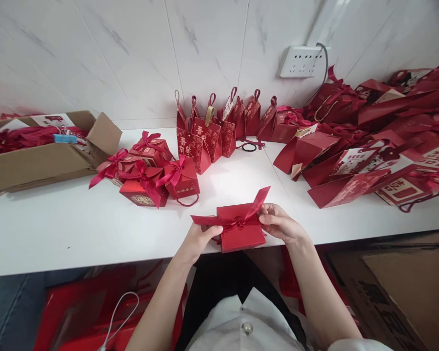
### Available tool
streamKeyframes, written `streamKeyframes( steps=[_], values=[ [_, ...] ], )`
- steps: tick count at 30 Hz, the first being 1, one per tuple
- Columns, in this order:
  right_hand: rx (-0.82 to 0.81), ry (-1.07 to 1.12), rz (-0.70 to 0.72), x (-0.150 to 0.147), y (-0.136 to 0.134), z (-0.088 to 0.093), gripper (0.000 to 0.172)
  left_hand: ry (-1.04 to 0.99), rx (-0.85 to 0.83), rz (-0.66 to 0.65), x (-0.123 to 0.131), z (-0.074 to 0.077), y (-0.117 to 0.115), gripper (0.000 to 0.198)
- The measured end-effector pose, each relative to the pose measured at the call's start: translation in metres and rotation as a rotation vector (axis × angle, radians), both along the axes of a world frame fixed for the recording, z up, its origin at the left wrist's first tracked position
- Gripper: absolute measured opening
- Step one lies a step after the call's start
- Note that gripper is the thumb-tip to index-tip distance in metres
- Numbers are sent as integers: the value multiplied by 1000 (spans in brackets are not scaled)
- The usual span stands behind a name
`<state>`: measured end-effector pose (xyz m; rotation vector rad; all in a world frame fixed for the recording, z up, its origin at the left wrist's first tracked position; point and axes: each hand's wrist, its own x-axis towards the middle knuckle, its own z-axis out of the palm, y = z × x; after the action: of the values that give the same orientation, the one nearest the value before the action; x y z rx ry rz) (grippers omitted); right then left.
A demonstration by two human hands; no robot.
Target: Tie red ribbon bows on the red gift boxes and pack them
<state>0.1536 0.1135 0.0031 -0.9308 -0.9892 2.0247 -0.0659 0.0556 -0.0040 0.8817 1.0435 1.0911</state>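
A red gift box (241,239) lies at the front edge of the white table, with a red ribbon (240,223) knotted over its top. My left hand (201,237) is closed on the ribbon at the box's left side, its thumb on top. On the right, my right hand (278,222) pinches the ribbon beside the box's corner. Both ribbon tails stick out, one to the left and one up to the right. Behind, to the left, stand several red boxes with bows (182,178).
An open cardboard box (40,163) of red ribbons sits at the left. Tall red bags (193,148) line the wall on the white table (95,234). A heap of red boxes (351,161) covers the right side. A socket strip (303,62) is on the wall.
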Motion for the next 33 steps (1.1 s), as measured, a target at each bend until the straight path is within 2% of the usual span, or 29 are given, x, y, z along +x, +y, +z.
streamKeyframes(
  steps=[4,7,9,13,18,22,25,28,33],
  values=[
    [7,-12,-17,0,-1,-4,43,24,34,4,2,1,-2,17],
    [64,-72,16,7,-2,-1,35,111,57,-34,-1,4,-1,18],
    [139,-151,55,14,-2,5,31,203,93,-95,-7,8,0,17],
    [318,-343,64,27,-3,24,39,305,185,-183,-20,19,4,20],
    [459,-422,-41,19,-6,37,28,342,172,-147,-24,23,11,24],
    [493,-395,-59,5,-5,42,27,407,205,-96,-19,24,20,26],
    [516,-383,-65,-7,-1,47,28,462,294,-84,-14,29,30,22],
    [488,-391,-79,-18,2,48,29,463,367,-114,-6,37,40,19],
    [404,-418,-117,-26,3,42,31,466,332,-174,8,43,52,19]
  ],
)
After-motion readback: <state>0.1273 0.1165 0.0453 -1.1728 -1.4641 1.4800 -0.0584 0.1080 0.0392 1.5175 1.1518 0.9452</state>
